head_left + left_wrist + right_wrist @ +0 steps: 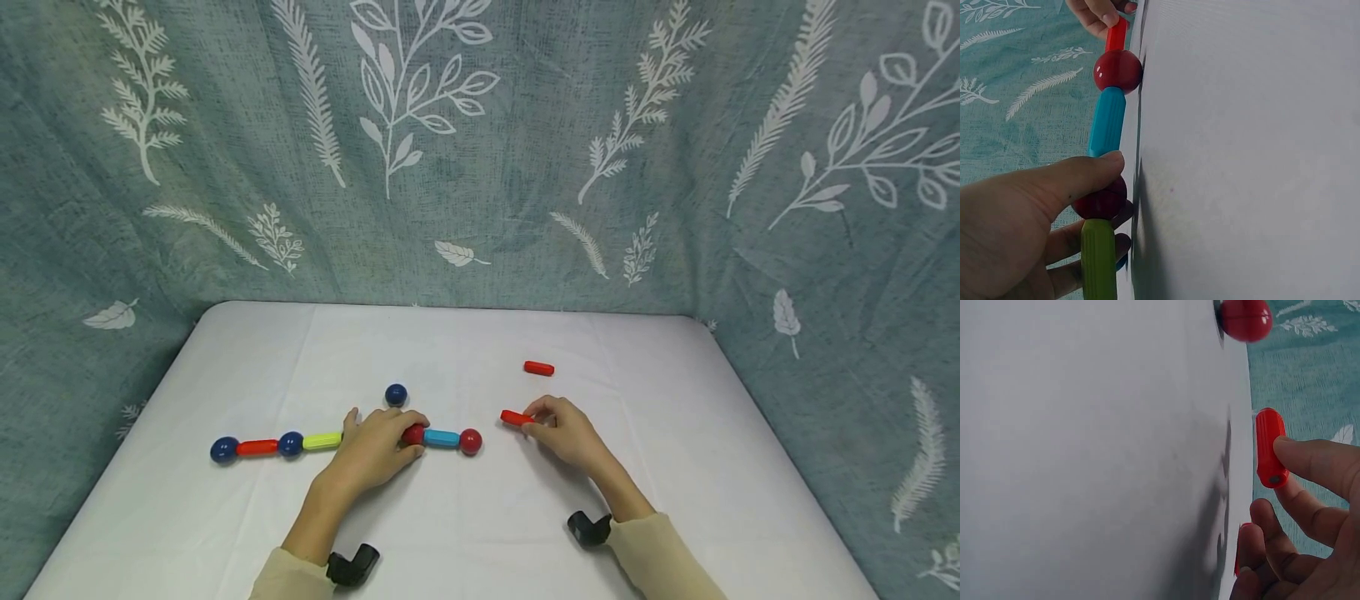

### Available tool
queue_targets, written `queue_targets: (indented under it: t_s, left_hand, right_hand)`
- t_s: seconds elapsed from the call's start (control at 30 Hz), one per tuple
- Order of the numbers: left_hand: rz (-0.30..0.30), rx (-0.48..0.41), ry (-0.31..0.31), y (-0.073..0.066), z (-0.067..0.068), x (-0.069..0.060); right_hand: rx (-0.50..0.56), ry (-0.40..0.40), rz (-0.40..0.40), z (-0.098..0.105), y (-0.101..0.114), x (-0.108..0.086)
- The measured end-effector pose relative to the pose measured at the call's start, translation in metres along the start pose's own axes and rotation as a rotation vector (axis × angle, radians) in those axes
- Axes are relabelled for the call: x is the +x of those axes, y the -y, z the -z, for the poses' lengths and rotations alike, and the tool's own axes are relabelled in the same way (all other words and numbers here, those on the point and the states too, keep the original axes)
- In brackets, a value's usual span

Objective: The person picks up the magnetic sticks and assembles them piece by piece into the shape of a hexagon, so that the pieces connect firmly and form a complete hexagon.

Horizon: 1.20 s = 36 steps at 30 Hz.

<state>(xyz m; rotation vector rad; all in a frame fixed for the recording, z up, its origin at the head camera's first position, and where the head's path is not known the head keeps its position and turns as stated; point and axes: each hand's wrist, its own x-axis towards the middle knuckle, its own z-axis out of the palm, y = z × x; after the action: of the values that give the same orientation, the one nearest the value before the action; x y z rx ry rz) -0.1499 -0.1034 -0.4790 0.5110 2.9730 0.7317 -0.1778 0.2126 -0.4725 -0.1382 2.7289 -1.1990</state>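
A chain of ribbed rods and balls lies across the table. From its left end run a blue ball (pixel 224 450), a red rod (pixel 257 448), another blue ball (pixel 290 444) and a yellow-green rod (pixel 322 441). My left hand (pixel 378 446) holds a red ball (pixel 1102 200) between thumb and fingers, where the yellow-green rod meets a light-blue rod (pixel 442 438). A second red ball (pixel 471 442) ends the chain on the right. Apart from it, my right hand (pixel 566 429) pinches a loose red rod (pixel 1270 447) with a grey spot on its near end.
A single blue ball (pixel 396 395) lies just beyond my left hand. Another red rod (pixel 539 368) lies farther back, beyond my right hand. White cloth covers the table (pixel 480 533), and a green leaf-print curtain (pixel 510 167) hangs behind it.
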Motion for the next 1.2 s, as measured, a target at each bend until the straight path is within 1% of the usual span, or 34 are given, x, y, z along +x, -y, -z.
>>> queue_targets:
  t_s: [0.23, 0.53, 0.73, 0.9, 1.03, 1.2]
  left_hand:
    - [-0.001, -0.001, -0.001, -0.001, 0.000, 0.002]
    - [-0.013, 0.001, -0.011, -0.003, 0.001, 0.002]
    - [-0.012, 0.000, -0.005, -0.004, 0.001, 0.004]
    - [-0.010, 0.000, -0.004, -0.004, 0.002, 0.004]
    - [-0.008, 0.006, -0.008, -0.003, 0.002, 0.003]
    - [0.000, -0.002, 0.004, -0.003, 0.003, -0.002]
  right_hand:
    - [-0.002, 0.025, 0.023, -0.006, 0.002, -0.010]
    - [-0.004, 0.067, 0.085, -0.009, 0.007, -0.019]
    - [-0.012, 0.091, 0.122, -0.015, 0.007, -0.021]
    - [-0.016, 0.090, 0.132, -0.018, 0.009, -0.021]
    - [-0.024, 0.091, 0.138, -0.019, 0.010, -0.021]
    - [-0.031, 0.122, 0.158, -0.022, 0.010, -0.021]
